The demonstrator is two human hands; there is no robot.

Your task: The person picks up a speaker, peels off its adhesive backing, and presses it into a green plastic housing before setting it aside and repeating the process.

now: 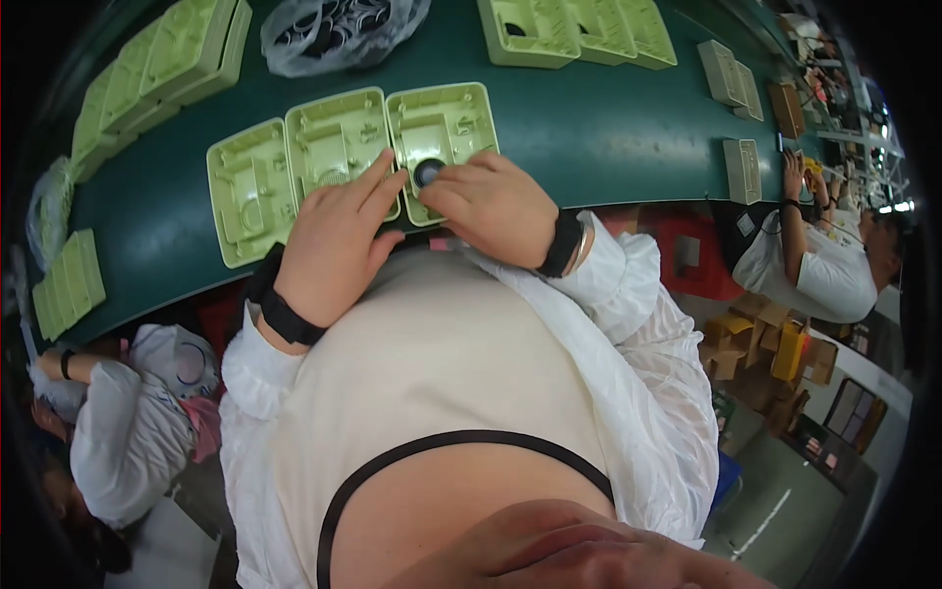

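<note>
Side by side before me on the table lie three light-green plastic housings with moulded ribs: a left housing, a middle housing and a right housing. In the right housing's near part sits a round black part with a greyish centre. The bent fingers of my right hand are closed at its right edge; their tips are partly hidden. My left hand rests over the near end of the middle housing, fingers stretched and apart, holding nothing visible. Its fingertips reach the border with the right housing.
A clear bag of black rings lies behind the housings. Stacked green housings stand at far left and at the back. Grey-beige housings lie to the right. Co-workers sit at both sides, one in white sleeves.
</note>
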